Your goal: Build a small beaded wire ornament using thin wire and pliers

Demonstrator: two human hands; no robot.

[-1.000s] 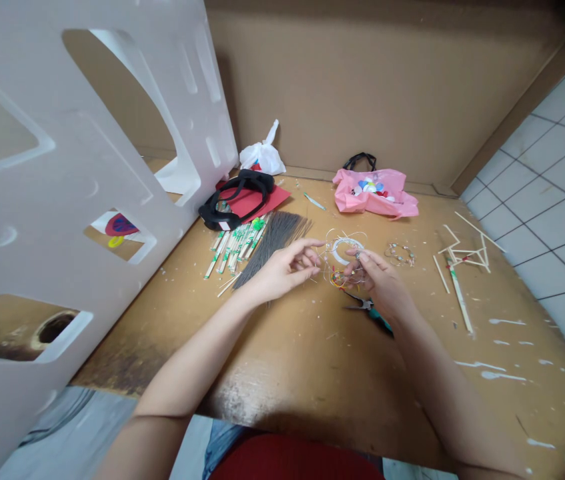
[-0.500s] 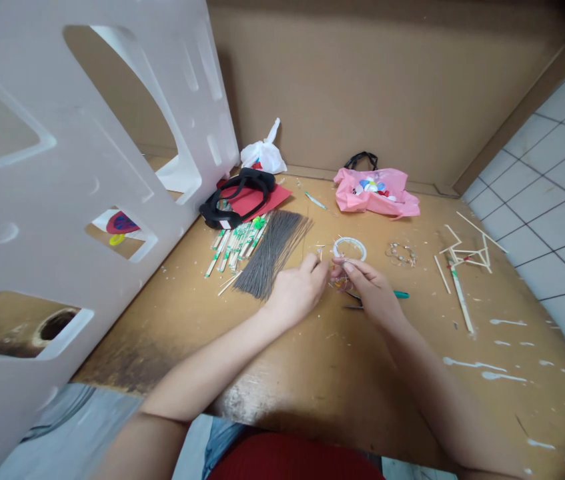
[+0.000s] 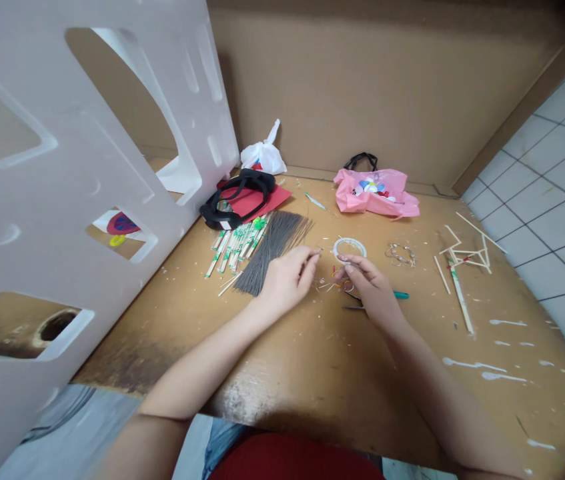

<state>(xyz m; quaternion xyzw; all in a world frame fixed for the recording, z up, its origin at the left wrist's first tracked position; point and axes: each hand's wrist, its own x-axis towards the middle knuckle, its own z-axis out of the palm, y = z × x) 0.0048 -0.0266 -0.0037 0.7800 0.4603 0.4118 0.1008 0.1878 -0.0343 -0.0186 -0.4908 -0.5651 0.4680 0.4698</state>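
Note:
My left hand (image 3: pixel 289 277) is closed in a pinch beside the bundle of grey wires (image 3: pixel 267 257); whatever sits between its fingertips is too small to name. Across a small gap, my right hand (image 3: pixel 368 283) also pinches, its thumb and forefinger together near the white ring-shaped roll (image 3: pixel 349 249); its contents cannot be made out either. Below the fingertips lies a loose tangle of thin wire with red and yellow bits (image 3: pixel 335 283). Scissors with a green handle (image 3: pixel 401 295) lie partly hidden under my right hand.
Wrapped chopsticks (image 3: pixel 235 248), a black strap (image 3: pixel 237 200) and red paper (image 3: pixel 277 197) lie at the left. A pink bag (image 3: pixel 377 192) and a white bag (image 3: pixel 263 157) are at the back. A stick frame (image 3: pixel 469 257) and a beaded wire loop (image 3: pixel 402 254) sit right. A white plastic panel (image 3: pixel 162 60) borders the left.
My hands have moved apart: the left one shifted slightly left, while the right stayed nearly in place. More of the wire tangle between them now shows.

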